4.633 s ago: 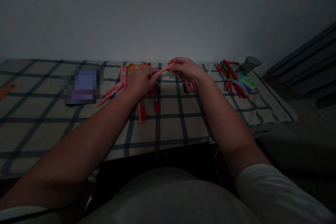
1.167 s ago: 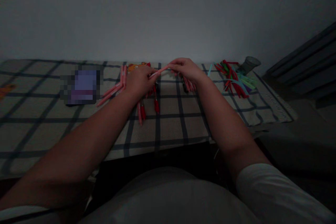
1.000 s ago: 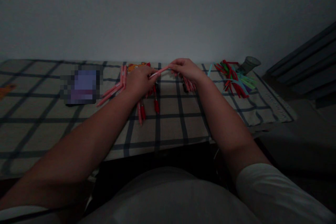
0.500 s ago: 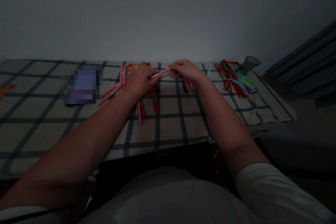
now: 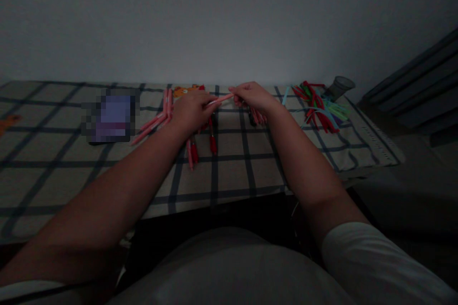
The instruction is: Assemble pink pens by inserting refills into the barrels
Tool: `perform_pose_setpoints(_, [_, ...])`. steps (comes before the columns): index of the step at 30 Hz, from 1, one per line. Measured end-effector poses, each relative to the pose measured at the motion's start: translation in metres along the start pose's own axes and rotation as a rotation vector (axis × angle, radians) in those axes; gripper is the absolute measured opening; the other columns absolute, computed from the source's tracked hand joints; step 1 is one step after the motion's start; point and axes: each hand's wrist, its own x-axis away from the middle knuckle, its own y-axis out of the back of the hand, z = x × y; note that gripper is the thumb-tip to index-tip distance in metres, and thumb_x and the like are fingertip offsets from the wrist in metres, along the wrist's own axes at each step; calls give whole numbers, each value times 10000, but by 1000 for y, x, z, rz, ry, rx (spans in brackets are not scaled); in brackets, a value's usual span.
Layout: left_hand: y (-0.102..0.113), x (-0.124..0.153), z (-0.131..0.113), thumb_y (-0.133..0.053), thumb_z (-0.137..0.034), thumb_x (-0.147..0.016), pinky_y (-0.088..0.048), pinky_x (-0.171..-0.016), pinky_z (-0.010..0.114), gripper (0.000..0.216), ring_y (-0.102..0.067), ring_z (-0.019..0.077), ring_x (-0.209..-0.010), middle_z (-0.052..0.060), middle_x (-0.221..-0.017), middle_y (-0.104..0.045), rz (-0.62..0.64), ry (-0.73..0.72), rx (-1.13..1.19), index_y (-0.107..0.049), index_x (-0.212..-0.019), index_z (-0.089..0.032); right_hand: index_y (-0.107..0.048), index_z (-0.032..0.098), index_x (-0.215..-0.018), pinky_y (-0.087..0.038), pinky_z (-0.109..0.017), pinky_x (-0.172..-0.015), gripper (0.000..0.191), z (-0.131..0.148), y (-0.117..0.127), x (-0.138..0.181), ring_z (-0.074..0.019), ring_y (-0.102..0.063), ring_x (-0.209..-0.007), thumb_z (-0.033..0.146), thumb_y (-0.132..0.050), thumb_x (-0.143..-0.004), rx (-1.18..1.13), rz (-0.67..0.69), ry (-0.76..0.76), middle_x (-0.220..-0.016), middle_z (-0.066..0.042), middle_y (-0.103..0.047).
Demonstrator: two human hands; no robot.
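Observation:
A slim pink pen (image 5: 225,98) spans the gap between my two hands above the table. My left hand (image 5: 193,110) is closed on its left part, with the fingers around the barrel. At the pen's other end, my right hand (image 5: 251,96) pinches the tip between thumb and fingers. Several pink pens (image 5: 152,126) lie on the cloth to the left of my left hand. Below that hand, red-ended pens (image 5: 213,144) stick out toward me. Another bunch of pink pens (image 5: 258,116) lies partly hidden under my right hand.
A checked cloth (image 5: 232,171) covers the table. A blurred-out phone-like device (image 5: 113,116) lies at the left. Colourful strips (image 5: 318,109) and a dark mesh cup (image 5: 340,86) are at the right. An orange bear-shaped item (image 5: 184,90) sits behind my left hand.
Hardly anything differs. The fingers of my right hand have shifted slightly at the end of the pen, and the pen's visible stretch looks a little shorter.

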Motion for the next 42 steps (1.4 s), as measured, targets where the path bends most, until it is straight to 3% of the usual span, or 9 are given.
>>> perform_pose_setpoints(5, [3,1,-4,-579,-522,-1155,-553,-902,409,454,-791,340,-1154,119,-1205,-890,18,56,-14,-901,-1340,-260,-619,206,-736,-435,-243,-632,552,-4,-1,-3,-117,-510,-606,509,-609,-1197,-17,-4,34,-655,9,-604])
perform_pose_setpoints(12, [5,2,-7,-509,-600,-1164,-520,-838,401,520,-778,328,-1074,106,-1156,-885,-8,109,-32,-910,-1298,-297,-667,215,-925,-465,-220,-656,219,1,-1,-2,-116,-567,-652,270,-695,-1135,-92,-52,27,-712,40,-607])
perform_pose_setpoints(15, [5,2,-6,-481,-614,-1162,-514,-817,414,543,-776,331,-1037,105,-1121,-884,-11,109,-39,-916,-1283,-313,-671,213,-932,-453,-221,-649,175,3,-1,-1,-118,-573,-669,223,-735,-1095,-92,-64,11,-723,38,-611])
perform_pose_setpoints(31, [4,1,-5,-530,-625,-1134,-474,-750,398,525,-765,307,-959,97,-1052,-882,-6,110,-17,-927,-1272,-310,-646,211,-875,-445,-225,-652,242,4,-1,2,-121,-552,-657,136,-622,-1104,-97,-36,-7,-702,28,-607])
perform_pose_setpoints(42, [8,0,-7,-606,-562,-1126,-507,-820,402,420,-785,322,-1063,91,-1080,-880,18,110,-30,-922,-1284,-334,-633,215,-829,-401,-234,-607,288,7,-1,5,-127,-551,-635,112,-583,-1093,-92,-18,-20,-679,18,-627])
